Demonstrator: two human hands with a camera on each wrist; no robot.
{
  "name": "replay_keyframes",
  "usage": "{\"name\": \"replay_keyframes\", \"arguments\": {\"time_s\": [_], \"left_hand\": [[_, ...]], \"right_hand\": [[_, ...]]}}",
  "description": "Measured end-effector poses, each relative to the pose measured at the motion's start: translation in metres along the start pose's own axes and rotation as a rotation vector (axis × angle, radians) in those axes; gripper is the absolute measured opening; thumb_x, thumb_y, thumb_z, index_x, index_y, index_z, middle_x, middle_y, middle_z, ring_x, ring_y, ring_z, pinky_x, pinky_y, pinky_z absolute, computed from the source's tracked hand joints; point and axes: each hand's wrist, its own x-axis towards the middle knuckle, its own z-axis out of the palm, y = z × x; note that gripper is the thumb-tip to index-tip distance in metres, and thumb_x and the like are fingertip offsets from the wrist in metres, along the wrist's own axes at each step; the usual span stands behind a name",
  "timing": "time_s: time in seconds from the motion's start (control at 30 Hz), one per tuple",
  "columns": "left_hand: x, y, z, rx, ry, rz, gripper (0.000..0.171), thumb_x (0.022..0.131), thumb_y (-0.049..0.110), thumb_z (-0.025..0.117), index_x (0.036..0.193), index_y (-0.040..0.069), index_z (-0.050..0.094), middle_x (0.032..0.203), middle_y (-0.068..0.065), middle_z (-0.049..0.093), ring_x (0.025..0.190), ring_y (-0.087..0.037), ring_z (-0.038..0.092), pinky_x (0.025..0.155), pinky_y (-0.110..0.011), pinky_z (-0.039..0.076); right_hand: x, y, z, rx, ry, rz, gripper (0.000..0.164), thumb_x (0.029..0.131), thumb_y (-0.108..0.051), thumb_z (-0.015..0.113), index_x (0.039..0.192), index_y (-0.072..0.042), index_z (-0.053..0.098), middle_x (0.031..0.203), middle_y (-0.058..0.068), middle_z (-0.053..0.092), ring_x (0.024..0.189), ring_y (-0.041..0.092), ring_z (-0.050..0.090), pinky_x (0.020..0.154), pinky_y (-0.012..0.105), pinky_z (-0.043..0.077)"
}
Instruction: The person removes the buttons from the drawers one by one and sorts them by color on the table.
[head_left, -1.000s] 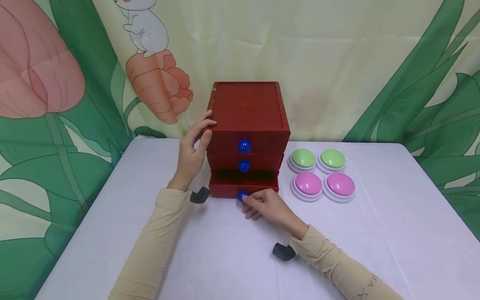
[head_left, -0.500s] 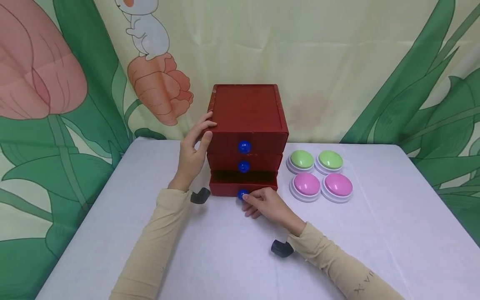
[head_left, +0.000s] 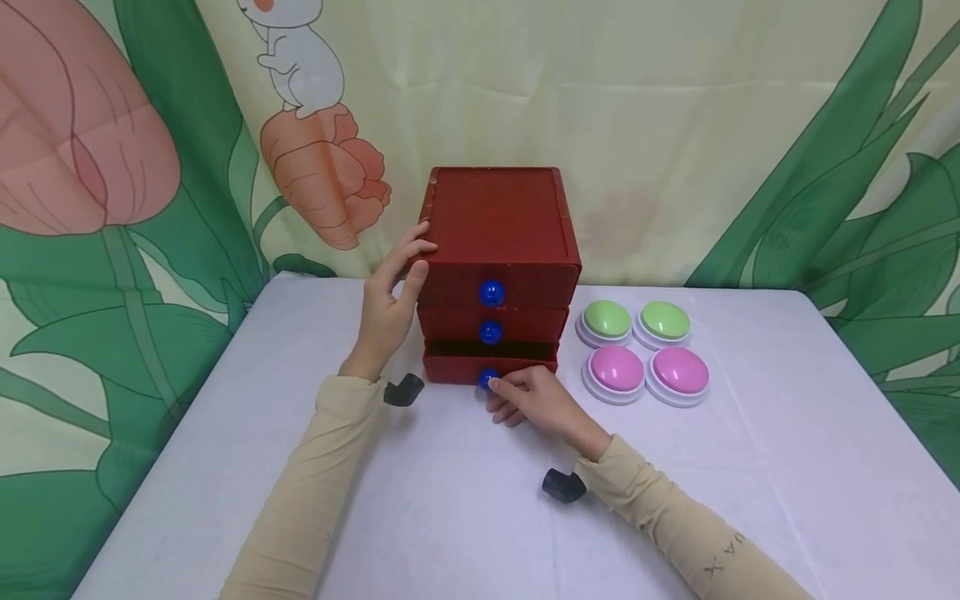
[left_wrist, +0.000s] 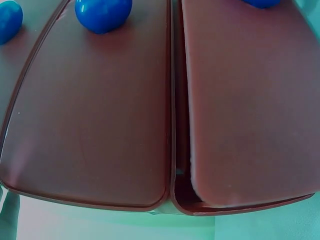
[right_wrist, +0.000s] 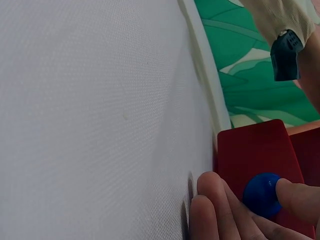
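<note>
A red three-drawer cabinet [head_left: 495, 215] with blue round knobs stands at the back middle of the table in the head view. Its bottom drawer [head_left: 450, 369] sticks partly out, and the dark gap above its front shows; the upper two look closed. My right hand [head_left: 543, 404] pinches the bottom drawer's blue knob [right_wrist: 261, 195] between thumb and index finger, the other fingers reaching below it. Against the cabinet's upper left side rests my left hand [head_left: 386, 312], fingers extended at the top edge and thumb near the front corner. The left wrist view shows drawer fronts [left_wrist: 100, 115] close up.
Two green push buttons [head_left: 607, 319] and two pink push buttons [head_left: 617, 367] on white bases stand right of the cabinet. A white cloth covers the table [head_left: 450, 517]. Behind hangs a printed curtain [head_left: 637, 125]. Black devices [head_left: 564, 486] sit at both wrists.
My right hand has moved slightly away from me with the knob, and the bottom drawer has slid a little further in. The left hand stays on the cabinet's side.
</note>
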Motion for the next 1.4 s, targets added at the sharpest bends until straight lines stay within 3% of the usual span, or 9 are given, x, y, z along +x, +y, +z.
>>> {"name": "replay_keyframes", "arguments": {"time_s": [1.4], "left_hand": [[0.001,-0.001,0.001,-0.002,0.013,0.017,0.027,0.103,0.011,0.051,0.124,-0.003,0.060,0.149,-0.016,0.049,0.140,-0.016,0.045,0.104,-0.025,0.045]], "right_hand": [[0.024,0.004,-0.008,0.035,0.038,0.013,0.035,0.102,-0.026,0.056,0.107,0.006,0.070,0.094,0.017,0.074,0.078,0.024,0.074,0.069,0.035,0.062]]}}
